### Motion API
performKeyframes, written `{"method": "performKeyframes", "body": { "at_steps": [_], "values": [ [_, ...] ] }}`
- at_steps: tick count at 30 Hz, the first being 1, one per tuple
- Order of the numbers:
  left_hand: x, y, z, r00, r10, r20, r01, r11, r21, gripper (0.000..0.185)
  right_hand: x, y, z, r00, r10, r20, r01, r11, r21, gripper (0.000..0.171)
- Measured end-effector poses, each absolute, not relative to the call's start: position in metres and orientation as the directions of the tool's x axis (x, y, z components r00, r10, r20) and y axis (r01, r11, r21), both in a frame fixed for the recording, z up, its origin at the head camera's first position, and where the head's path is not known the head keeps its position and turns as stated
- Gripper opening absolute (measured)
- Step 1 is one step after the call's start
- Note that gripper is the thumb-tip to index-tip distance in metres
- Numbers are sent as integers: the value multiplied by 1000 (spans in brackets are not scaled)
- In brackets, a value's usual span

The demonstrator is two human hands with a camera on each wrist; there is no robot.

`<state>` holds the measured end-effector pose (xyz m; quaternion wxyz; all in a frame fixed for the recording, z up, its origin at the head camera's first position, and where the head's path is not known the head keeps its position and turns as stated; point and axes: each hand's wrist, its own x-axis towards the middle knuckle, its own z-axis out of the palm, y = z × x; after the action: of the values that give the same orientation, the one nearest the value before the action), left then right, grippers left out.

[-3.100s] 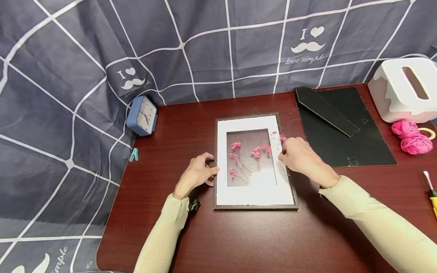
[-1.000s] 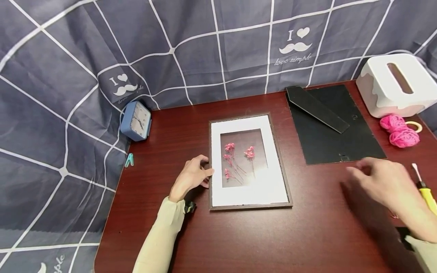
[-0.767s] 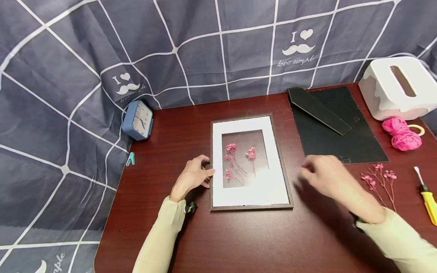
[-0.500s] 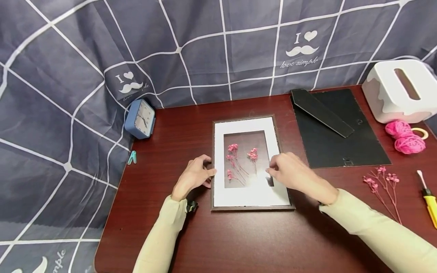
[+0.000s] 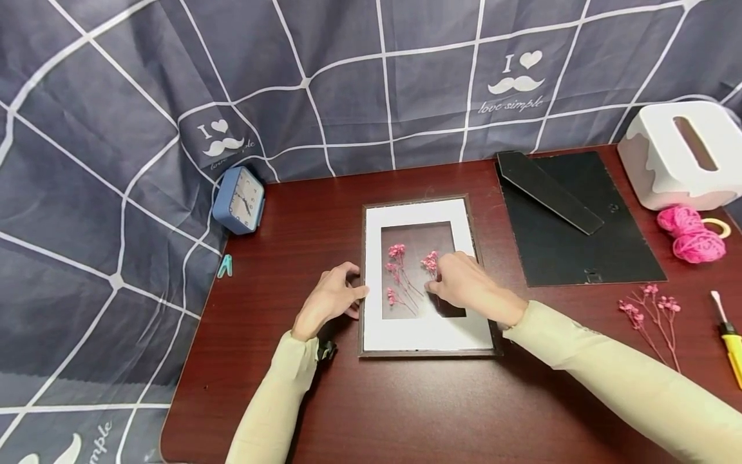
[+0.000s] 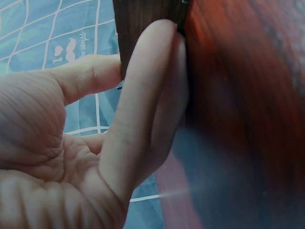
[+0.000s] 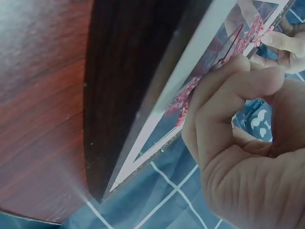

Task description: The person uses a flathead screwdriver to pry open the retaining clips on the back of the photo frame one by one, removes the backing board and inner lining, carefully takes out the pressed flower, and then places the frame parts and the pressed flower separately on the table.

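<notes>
A brown picture frame [image 5: 429,354] with a white mat [image 5: 400,336] lies flat on the dark red table. My left hand [image 5: 333,293] grips its left edge, thumb on the face and fingers along the side; the left wrist view shows them against the frame's wooden side [image 6: 147,19]. Inside the mat's opening, pink dried flowers [image 5: 397,251] lie at the left. My right hand [image 5: 464,280] reaches over the opening and pinches the stem of a sprig [image 5: 429,259] to their right. Its curled fingers [image 7: 209,105] hide the contact point in the right wrist view.
A loose pink sprig [image 5: 655,316] lies right of the frame, near a yellow screwdriver [image 5: 732,348]. Behind it are the black backing board [image 5: 603,258] with its stand, pink yarn [image 5: 698,247] and a tissue box [image 5: 655,161]. A blue clock [image 5: 228,200] and teal clip [image 5: 225,265] sit left.
My right hand carried a pink sprig off the frame and left it on the table at the right. It then came back left to the sprig in the opening. My left hand stayed put.
</notes>
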<state>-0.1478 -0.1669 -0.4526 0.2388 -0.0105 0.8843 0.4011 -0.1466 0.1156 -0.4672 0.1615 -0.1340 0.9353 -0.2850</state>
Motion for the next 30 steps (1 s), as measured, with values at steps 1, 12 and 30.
{"method": "performKeyframes", "body": {
  "at_steps": [1, 12, 30],
  "values": [
    [-148, -167, -453, -886, 175, -430, -209, 675, 707, 50, -148, 115, -469, -914, -335, -231, -152, 808, -570, 56],
    [-147, -168, -454, -888, 183, -423, -200, 675, 710, 50, -149, 110, -466, -939, -302, -163, -174, 828, -533, 45],
    [-146, -168, -454, -896, 175, -409, -195, 671, 715, 51, -145, 123, -469, -940, -287, -184, -103, 754, -649, 41]
  ]
}}
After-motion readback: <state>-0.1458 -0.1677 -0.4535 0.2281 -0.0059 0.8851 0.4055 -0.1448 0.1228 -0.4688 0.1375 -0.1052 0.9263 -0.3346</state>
